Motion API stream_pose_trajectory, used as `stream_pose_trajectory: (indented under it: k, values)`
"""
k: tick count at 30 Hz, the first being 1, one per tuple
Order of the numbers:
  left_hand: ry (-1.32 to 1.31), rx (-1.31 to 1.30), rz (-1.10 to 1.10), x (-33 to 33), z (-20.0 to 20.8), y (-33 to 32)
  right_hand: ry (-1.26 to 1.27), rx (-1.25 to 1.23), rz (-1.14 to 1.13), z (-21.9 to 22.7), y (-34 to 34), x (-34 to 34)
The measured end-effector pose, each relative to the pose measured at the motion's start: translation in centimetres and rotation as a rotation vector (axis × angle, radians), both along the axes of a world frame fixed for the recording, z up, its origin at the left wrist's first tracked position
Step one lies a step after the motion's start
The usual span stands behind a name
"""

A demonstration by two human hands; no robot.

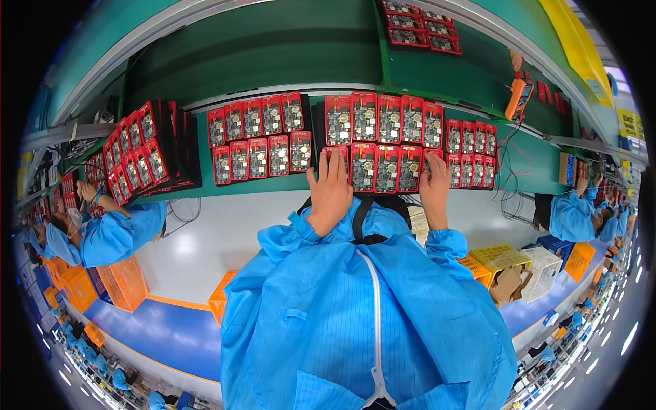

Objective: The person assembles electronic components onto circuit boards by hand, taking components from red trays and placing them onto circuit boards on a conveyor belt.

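Observation:
In front of me on the green bench lies a tray of red-framed circuit boards [387, 130], set in two rows. My left hand [331, 195] lies with its fingers stretched over the lower left board of this tray, covering part of it. At the lower right corner, my right hand [434, 191] rests its slightly bent, spread fingers on another board [432, 156]. Neither hand has lifted anything. Dark straps show behind my wrists, and a blue band [303, 225] circles the left one.
Similar board trays stand to the left [258, 130] and right [471, 152], with a tilted stack [137, 154] farther left. A hand beyond holds an orange meter [519, 98] with leads. Co-workers in blue sit at both sides. Crates [123, 283] stand on the floor.

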State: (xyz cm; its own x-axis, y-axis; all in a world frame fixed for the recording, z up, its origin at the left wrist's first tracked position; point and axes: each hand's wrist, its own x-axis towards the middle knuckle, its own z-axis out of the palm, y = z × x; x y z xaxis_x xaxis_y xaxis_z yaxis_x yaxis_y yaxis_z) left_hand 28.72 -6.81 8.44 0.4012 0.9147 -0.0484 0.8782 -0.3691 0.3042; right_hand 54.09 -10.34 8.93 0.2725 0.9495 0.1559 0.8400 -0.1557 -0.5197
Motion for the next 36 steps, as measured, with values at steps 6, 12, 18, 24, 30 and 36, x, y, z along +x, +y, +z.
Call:
stream_pose_trajectory:
  k: [6, 12, 18, 24, 30, 36]
  values:
    - [0.03, 0.029, -0.005, 0.2, 0.0, -0.1, 0.015, 0.016, -0.002, -0.2, 0.1, 0.4]
    - [0.038, 0.03, -0.01, 0.2, -0.3, -0.3, 0.074, 0.017, -0.048, 0.1, -0.1, 1.6]
    - [0.046, -0.012, 0.006, 0.3, -0.3, -0.3, 0.012, 0.01, -0.081, 0.2, -0.5, 2.9]
    - [0.034, 0.035, 0.029, 0.5, -0.1, -0.4, -0.009, -0.028, -0.008, 0.2, -0.3, 2.6]
    - [0.015, 0.044, 0.064, 0.6, -0.3, -0.4, -0.025, -0.094, 0.016, 0.2, -0.4, 1.7]
    - [0.004, 0.041, 0.066, 0.7, -0.5, -0.5, -0.12, -0.066, 0.036, -0.7, -0.5, 1.7]
